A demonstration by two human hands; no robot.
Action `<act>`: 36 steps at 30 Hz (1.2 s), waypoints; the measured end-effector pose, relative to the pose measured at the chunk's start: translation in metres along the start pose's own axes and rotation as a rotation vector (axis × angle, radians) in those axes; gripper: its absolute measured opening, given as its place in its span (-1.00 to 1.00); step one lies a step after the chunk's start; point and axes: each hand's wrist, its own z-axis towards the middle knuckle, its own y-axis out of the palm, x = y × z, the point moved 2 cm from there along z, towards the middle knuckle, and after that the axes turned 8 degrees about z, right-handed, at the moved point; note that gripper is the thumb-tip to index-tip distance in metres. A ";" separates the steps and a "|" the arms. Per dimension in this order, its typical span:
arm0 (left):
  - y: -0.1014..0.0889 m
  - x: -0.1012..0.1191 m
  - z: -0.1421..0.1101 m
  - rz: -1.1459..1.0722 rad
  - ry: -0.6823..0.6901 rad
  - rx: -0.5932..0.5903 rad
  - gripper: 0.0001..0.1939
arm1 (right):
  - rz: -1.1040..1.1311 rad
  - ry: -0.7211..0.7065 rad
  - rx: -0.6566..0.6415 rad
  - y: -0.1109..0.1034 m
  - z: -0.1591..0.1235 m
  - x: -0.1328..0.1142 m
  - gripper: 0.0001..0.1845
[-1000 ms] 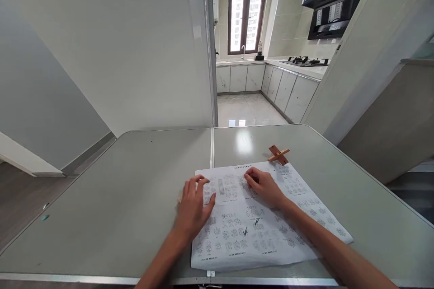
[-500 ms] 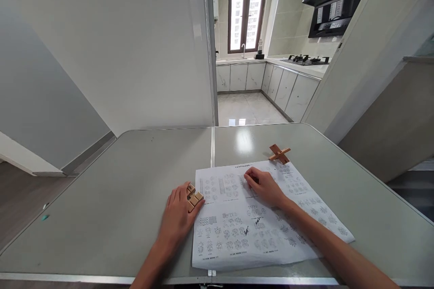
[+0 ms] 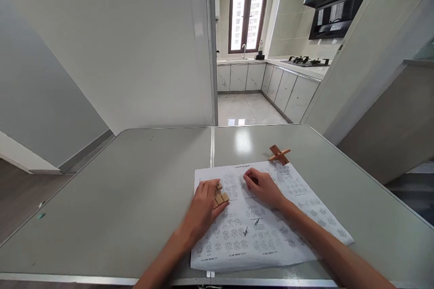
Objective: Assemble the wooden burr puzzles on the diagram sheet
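Note:
My left hand (image 3: 202,205) is closed around a wooden block puzzle (image 3: 220,196) over the left part of a printed instruction sheet (image 3: 267,239). Part of the puzzle is hidden under my fingers; several square block ends show on its right side. My right hand (image 3: 262,187) rests on the upper middle of the sheet with its fingers curled together. Whether anything is pinched in those fingertips is hidden. Just past the sheet's top right corner lies a wooden cross-shaped piece (image 3: 279,155), made of crossed sticks.
The grey folding table (image 3: 111,203) has a metal seam running down its middle and a metal front edge. A small green bit (image 3: 41,216) lies near its left edge. Beyond stands a white partition (image 3: 162,54), with a kitchen counter (image 3: 246,60) and gas stove (image 3: 307,60) behind.
My left hand has carried the wooden block puzzle rightward and slightly up, from the sheet's left edge onto the sheet. My right hand and the cross-shaped piece stay in place.

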 end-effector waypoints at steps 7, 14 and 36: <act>0.031 0.022 0.041 -0.082 0.168 -0.169 -0.34 | -0.017 0.002 0.005 0.000 0.001 0.003 -0.70; 0.037 0.019 0.040 -0.122 0.171 -0.150 -0.18 | -0.031 -0.014 0.018 -0.002 0.001 0.000 -0.70; 0.008 -0.007 0.039 -1.037 -0.401 -0.032 -0.47 | -0.047 -0.165 -0.134 -0.016 0.003 -0.003 -0.37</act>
